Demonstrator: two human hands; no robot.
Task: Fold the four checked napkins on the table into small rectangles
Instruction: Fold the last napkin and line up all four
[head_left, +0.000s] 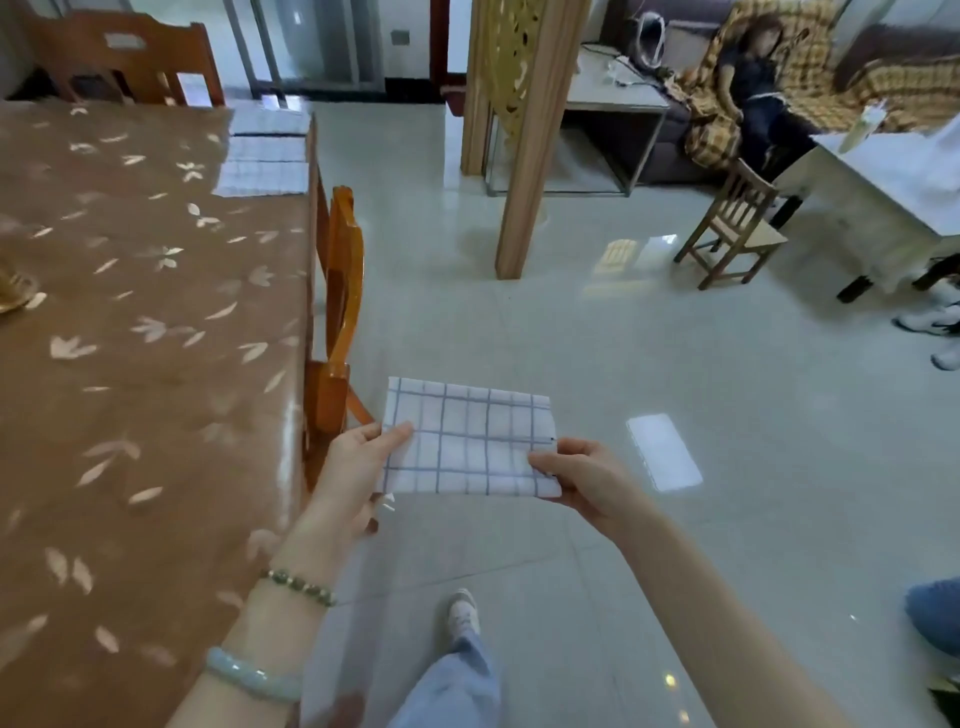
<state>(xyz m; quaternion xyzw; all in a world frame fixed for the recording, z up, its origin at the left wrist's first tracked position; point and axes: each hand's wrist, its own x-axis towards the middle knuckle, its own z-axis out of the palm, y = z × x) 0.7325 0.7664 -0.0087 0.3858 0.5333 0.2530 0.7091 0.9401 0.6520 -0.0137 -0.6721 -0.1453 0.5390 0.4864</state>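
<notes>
A folded checked napkin is held over the floor, right of the table, pinched at its side edges by the left hand and the right hand. Were either pinch loosened, the layers could be skewed or dropped.

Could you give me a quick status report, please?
Left hand, right hand pinch folded napkin off the table. Other napkins at far corner. Nothing blocking.

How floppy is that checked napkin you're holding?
Probably floppy: the checked napkin looks flat because the left hand and right hand pinch its opposite edges. Likely light, since fingertips alone carry it. Being cloth, it should not break if dropped.
</notes>
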